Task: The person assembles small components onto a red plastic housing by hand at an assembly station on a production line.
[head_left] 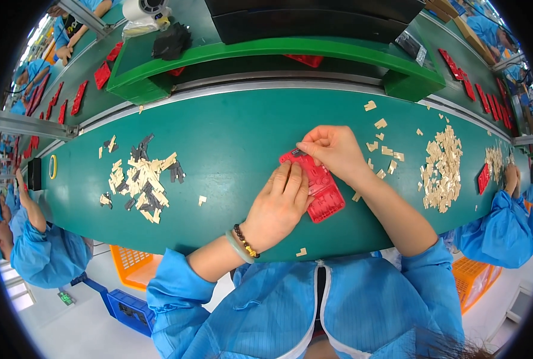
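A red moulded plastic part lies slanted on the green bench in front of me. My left hand holds it by its left side, fingers laid over the upper half. At the far end of the part, a small black strip sits along the edge. The thumb and forefinger of my right hand are pinched together right beside that strip; whatever is between them is too small to make out. A pile of cream and dark grey cut pieces lies to the left, and a larger heap of cream pieces to the right.
Loose cream pieces are scattered right of my hands. Beyond the bench, a green shelf carries a black bin. Red parts lie on the belts behind. Co-workers sit at both sides, near a yellow ring and another red part.
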